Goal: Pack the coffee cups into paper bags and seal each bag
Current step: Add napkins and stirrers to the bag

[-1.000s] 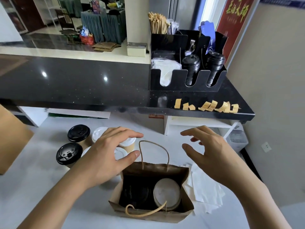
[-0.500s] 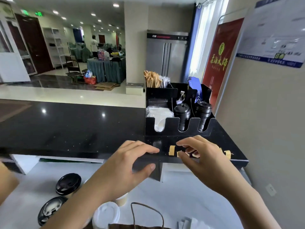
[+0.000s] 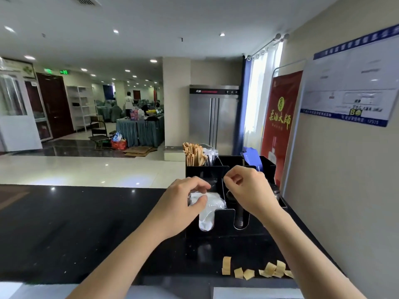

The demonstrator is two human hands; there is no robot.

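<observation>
Coffee cups and paper bags are out of sight at this moment; what shows instead is the black counter (image 3: 86, 234) and the black organizer (image 3: 218, 225) standing on it against the right wall. Both hands are up at the organizer. One left hand (image 3: 183, 203) has its fingers curled down onto the clear plastic bundle (image 3: 208, 212) in the front left slot, thumb and fingertips touching the wrap. One right hand (image 3: 250, 190) hovers just beside it, forefinger and thumb drawn close together as if pinching, though I cannot tell whether anything sits between them. Behind them, one bunch of wooden stirrers (image 3: 193, 155) stands upright in a rear compartment, and one blue card (image 3: 251, 156) pokes up further right. Along the counter's near edge lie roughly seven tan tape strips (image 3: 254, 271), one standing apart at the left, the others overlapping.
</observation>
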